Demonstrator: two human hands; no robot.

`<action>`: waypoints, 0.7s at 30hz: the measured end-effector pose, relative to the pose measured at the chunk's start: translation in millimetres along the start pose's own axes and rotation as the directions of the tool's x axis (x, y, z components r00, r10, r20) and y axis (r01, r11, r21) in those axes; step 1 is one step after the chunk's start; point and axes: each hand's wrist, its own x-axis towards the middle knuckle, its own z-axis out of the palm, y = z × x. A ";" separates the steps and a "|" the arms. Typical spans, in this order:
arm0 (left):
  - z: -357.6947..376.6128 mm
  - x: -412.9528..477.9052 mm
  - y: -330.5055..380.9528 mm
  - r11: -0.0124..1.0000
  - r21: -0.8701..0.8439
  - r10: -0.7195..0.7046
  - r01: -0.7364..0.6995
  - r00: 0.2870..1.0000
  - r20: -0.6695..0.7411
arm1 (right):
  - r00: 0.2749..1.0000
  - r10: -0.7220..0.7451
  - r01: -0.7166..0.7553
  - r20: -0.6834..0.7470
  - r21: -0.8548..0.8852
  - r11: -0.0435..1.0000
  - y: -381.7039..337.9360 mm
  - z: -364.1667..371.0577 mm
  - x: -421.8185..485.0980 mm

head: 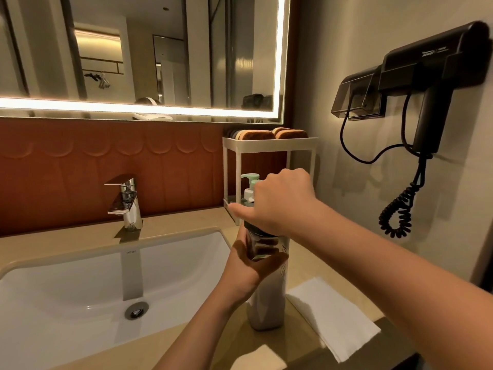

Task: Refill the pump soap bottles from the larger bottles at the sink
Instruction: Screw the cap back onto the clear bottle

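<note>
- Head view, hands: the left hand (pixel 253 263) wraps around the upper body of a tall bottle (pixel 266 305). The right hand (pixel 282 204) clamps down over the bottle's top, fingers curled around it. The cap or pump under that hand is hidden.
- Head view, task item: the tall bottle stands upright on the countertop (pixel 173 225), held between both hands. A green pump bottle (pixel 250 188) stands just behind the right hand, on the lower shelf of a white rack (pixel 269 145).
- Head view, progress: no pouring is visible and no bottle is tilted. The grip suggests the top is being unscrewed or tightened; which one cannot be determined. Fill levels are not readable. Judged state: early or between transfers, with the refill itself not yet shown complete.
- Head view, surface: a sink basin (pixel 80 284) and faucet (pixel 128 198) lie left of the hands. A white folded cloth (pixel 333 316) lies under the right forearm.
- Head view, room: a lit mirror (pixel 133 49) hangs above the hands. A wall-mounted hair dryer (pixel 432 76) hangs to their right. Brown pads (pixel 266 134) sit on top of the rack.
</note>
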 end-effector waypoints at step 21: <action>0.5 -5.4 4.9 1.000 -0.015 -0.003 0.003 0.999 0.048 | 0.998 -0.031 0.031 -0.060 0.002 1.000 3.3 6.8 -14.2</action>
